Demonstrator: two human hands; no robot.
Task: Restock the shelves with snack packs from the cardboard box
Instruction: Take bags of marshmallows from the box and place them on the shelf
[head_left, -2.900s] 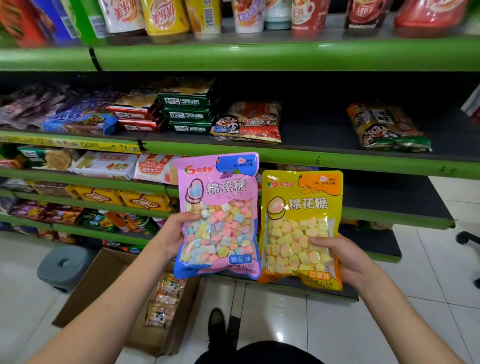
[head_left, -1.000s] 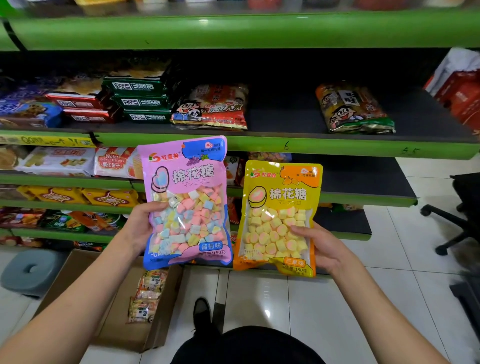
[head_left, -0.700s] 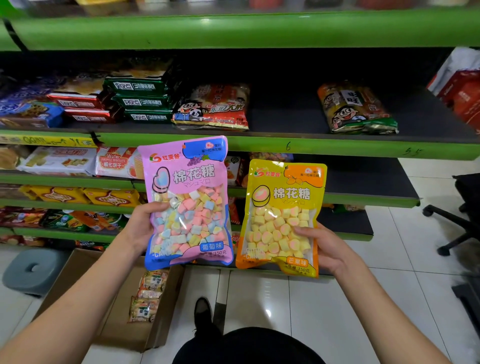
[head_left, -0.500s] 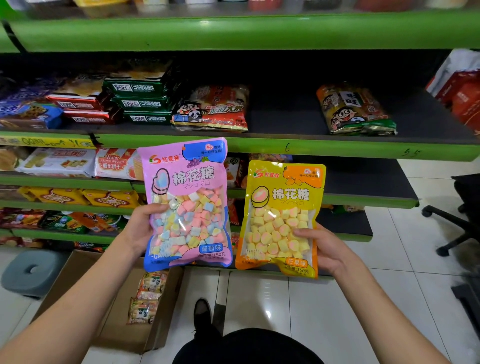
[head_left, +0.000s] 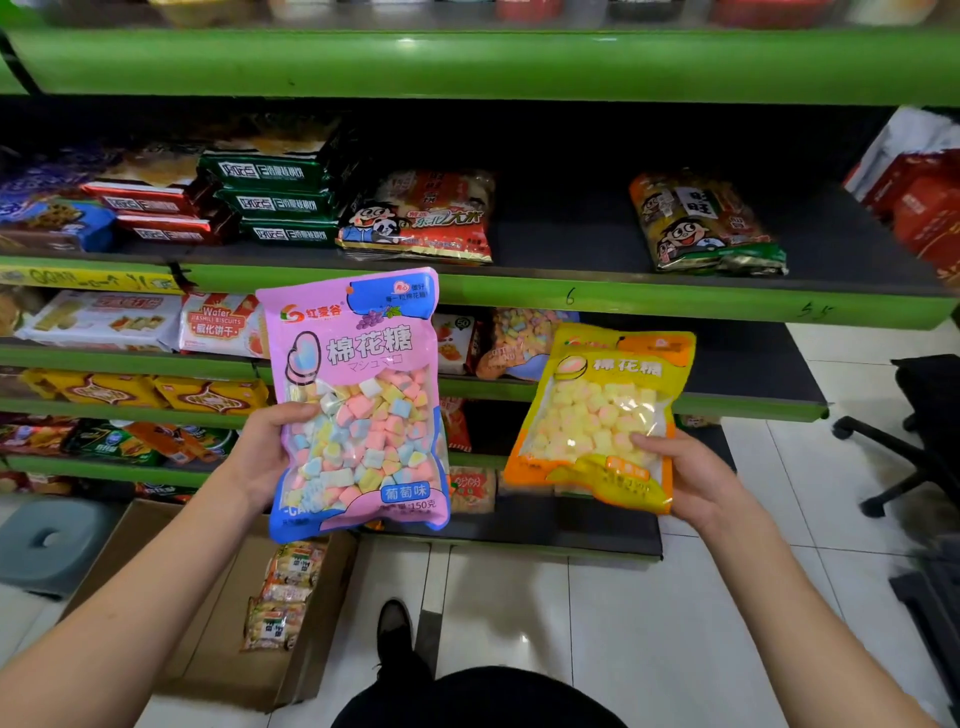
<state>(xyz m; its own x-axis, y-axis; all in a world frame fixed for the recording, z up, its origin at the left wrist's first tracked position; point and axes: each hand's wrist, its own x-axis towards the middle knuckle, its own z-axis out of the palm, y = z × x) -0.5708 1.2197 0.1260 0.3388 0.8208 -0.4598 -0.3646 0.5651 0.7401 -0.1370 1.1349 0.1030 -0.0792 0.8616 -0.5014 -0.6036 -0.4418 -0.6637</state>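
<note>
left hand (head_left: 265, 457) grips pink marshmallow pack (head_left: 358, 405) upright, thumb curled over its front; right hand (head_left: 691, 478) holds yellow marshmallow pack (head_left: 597, 415), tilted, before green shelves (head_left: 571, 296); cardboard box (head_left: 208, 639) on floor below.

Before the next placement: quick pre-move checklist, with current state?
1. Left hand grips pink marshmallow bag securely: ok.
2. Right hand grips yellow marshmallow bag: ok, held at its lower right corner, bag tilted.
3. Bare space on shelf behind the yellow bag: ok.
4. Same marshmallow product already there: ok, one bag lies on that shelf.
5. Bags sealed, undamaged: cannot tell.
6. Cardboard box still has stock: ok, snack packs visible inside.
</note>
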